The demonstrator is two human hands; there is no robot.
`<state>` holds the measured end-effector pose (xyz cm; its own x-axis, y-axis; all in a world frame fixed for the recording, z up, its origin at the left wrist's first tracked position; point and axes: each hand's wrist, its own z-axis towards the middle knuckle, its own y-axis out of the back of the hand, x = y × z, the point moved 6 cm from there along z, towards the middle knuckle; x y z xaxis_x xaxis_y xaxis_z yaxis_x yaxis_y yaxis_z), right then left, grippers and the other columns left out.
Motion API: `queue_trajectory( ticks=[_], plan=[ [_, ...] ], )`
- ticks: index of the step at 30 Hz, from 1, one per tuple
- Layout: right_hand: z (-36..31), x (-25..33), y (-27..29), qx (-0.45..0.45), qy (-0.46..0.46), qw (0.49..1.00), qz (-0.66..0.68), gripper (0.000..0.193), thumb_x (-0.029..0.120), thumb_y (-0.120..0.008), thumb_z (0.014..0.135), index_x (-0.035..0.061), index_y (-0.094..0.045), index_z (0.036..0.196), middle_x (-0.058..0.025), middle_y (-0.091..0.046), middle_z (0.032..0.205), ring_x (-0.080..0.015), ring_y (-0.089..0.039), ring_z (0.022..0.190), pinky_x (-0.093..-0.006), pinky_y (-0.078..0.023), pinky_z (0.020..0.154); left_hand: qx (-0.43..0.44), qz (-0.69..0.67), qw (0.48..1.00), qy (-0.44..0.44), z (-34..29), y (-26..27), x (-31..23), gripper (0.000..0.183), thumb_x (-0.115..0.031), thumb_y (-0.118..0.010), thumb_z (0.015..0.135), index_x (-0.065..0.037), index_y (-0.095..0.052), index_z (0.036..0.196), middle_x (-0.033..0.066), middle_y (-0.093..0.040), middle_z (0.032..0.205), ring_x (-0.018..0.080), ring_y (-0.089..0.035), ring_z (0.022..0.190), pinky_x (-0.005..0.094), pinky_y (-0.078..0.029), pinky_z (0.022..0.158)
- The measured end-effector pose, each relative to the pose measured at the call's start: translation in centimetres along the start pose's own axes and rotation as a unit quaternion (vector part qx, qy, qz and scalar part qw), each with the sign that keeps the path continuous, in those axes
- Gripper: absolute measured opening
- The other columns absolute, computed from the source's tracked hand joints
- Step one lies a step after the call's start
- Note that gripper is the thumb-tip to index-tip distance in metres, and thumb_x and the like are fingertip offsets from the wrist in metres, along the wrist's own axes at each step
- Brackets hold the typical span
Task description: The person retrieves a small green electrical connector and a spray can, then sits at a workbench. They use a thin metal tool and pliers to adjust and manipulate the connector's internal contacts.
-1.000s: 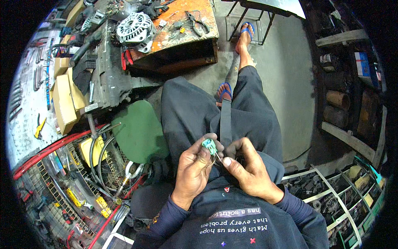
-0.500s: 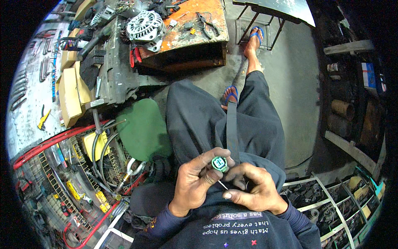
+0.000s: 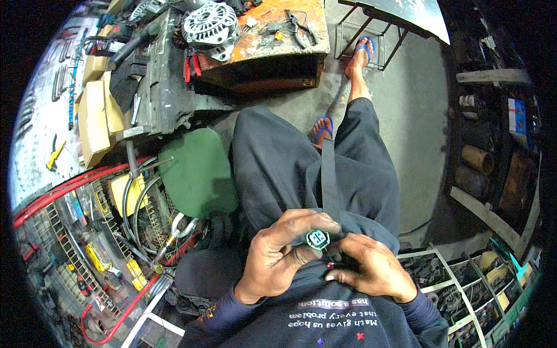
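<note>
My left hand (image 3: 278, 255) pinches a round green electrical connector (image 3: 318, 239) between thumb and fingers. The connector's open face, with a pale blue insert, is turned up. Close beside it on the right, my right hand (image 3: 374, 267) is closed, its fingers curled just behind and below the connector. A small red-and-white bit (image 3: 331, 265) shows by the right thumb and index finger; I cannot make out what it is or whether it is gripped. Both hands are over my lap, in front of my dark shirt.
An orange-topped workbench (image 3: 270, 35) ahead carries an alternator (image 3: 210, 26) and pliers (image 3: 301, 30). A green stool seat (image 3: 200, 174) stands left of my legs. Cardboard boxes (image 3: 96, 124) and a tool rack (image 3: 87, 255) are at left, shelves (image 3: 487, 203) at right.
The connector and both hands have shifted slightly right. A thin pale rod between the hands no longer shows. My right fingers have come up closer behind the connector.
</note>
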<state>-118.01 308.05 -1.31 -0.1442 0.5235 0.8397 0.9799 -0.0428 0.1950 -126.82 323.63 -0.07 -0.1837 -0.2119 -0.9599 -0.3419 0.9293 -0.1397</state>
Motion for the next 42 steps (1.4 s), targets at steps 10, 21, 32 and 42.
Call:
queue_trajectory(
  ticks=[10,21,32,42],
  plan=[
    [-2.1,-1.7,2.2,-0.058,-0.055,0.986,0.148,0.02,0.015,-0.074,0.085,0.0002,-0.066,0.096,-0.015,-0.066,0.088,-0.0321,-0.066,0.089,-0.0419,-0.05,0.079,-0.021,-0.418,0.891,0.176,-1.1,-0.4,2.5,0.059,-0.031,-0.069,0.098,0.008,-0.052,0.138,0.0184,-0.066,0.122,0.0249,-0.069,0.105,0.0348,-0.057,0.088],
    [-1.2,5.0,4.9,-0.256,0.122,0.956,0.071,0.023,0.018,-0.06,0.104,-0.005,-0.063,0.107,-0.0201,-0.066,0.09,-0.0349,-0.069,0.072,-0.0394,-0.054,0.065,-0.052,-0.42,0.881,0.212,-1.6,-0.8,2.6,0.062,-0.031,-0.073,0.095,0.011,-0.052,0.135,0.0184,-0.066,0.117,0.0266,-0.073,0.096,0.0372,-0.063,0.083],
    [-0.4,6.3,4.3,-0.267,0.181,0.947,0.002,0.015,0.004,-0.071,0.087,-0.0032,-0.067,0.1,-0.0128,-0.057,0.074,-0.0308,-0.058,0.062,-0.04,-0.047,0.058,-0.042,-0.386,0.897,0.212,-1.4,-0.6,2.6,0.064,-0.034,-0.077,0.09,0.005,-0.056,0.136,0.0155,-0.069,0.117,0.0234,-0.074,0.099,0.0348,-0.064,0.087],
    [-0.6,6.9,4.3,-0.288,0.19,0.937,-0.055,0.026,0.007,-0.074,0.077,-0.0014,-0.067,0.101,-0.0088,-0.056,0.069,-0.0261,-0.058,0.058,-0.0376,-0.047,0.052,-0.042,-0.389,0.903,0.177,-1.1,-1.0,2.2,0.057,-0.021,-0.077,0.092,0.005,-0.058,0.139,0.0097,-0.07,0.117,0.0152,-0.068,0.099,0.0273,-0.055,0.089]
  ],
)
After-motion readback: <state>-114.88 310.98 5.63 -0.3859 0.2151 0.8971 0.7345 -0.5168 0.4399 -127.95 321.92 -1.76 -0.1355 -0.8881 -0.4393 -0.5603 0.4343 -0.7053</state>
